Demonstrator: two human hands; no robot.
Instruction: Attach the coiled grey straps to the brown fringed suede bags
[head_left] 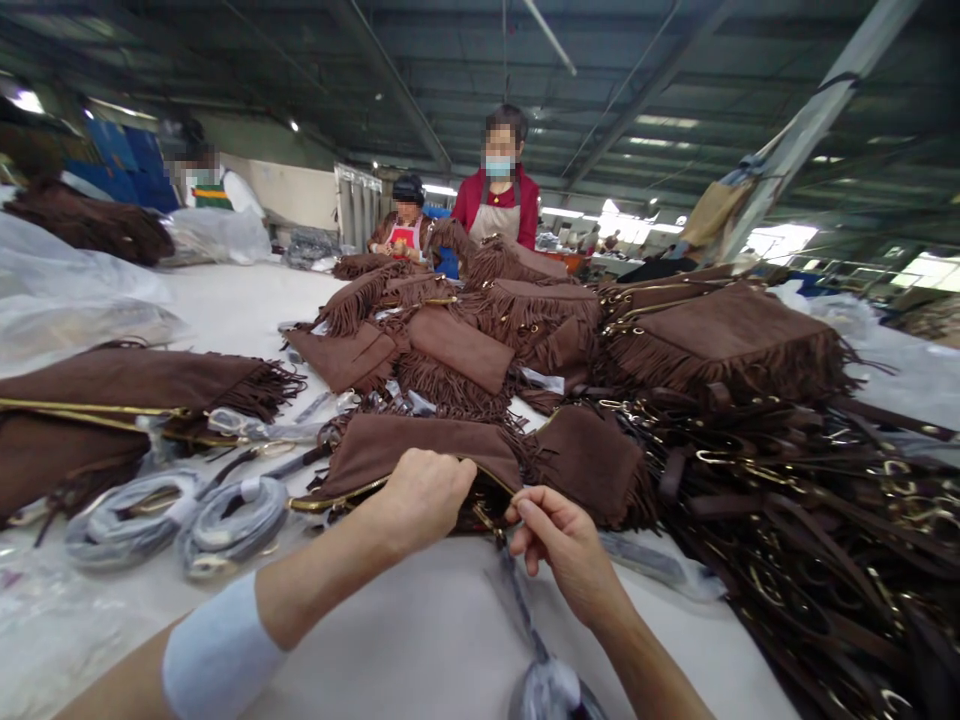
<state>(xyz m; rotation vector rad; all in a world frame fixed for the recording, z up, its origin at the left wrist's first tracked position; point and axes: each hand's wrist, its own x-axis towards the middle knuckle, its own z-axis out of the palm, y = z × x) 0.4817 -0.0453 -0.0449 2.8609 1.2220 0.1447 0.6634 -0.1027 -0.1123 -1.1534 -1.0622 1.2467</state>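
A brown fringed bag [420, 447] with a gold zipper lies in front of me, its zipper opening facing me. My left hand [431, 495] is closed on the bag's near edge, beside the opening. At the right end of that opening, the fingers of my right hand [551, 530] are pinched at the bag's edge near a gold clasp [484, 515]. A dark strap runs down from the clasp to a plastic-wrapped coil [555, 690] at the bottom of the view.
Brown fringed bags [461, 350] are piled ahead. Dark straps with gold hooks [795, 530] heap up on the right. Wrapped coils [232, 525] and another bag [127, 385] lie at left. Several people are beyond the white table [217, 300].
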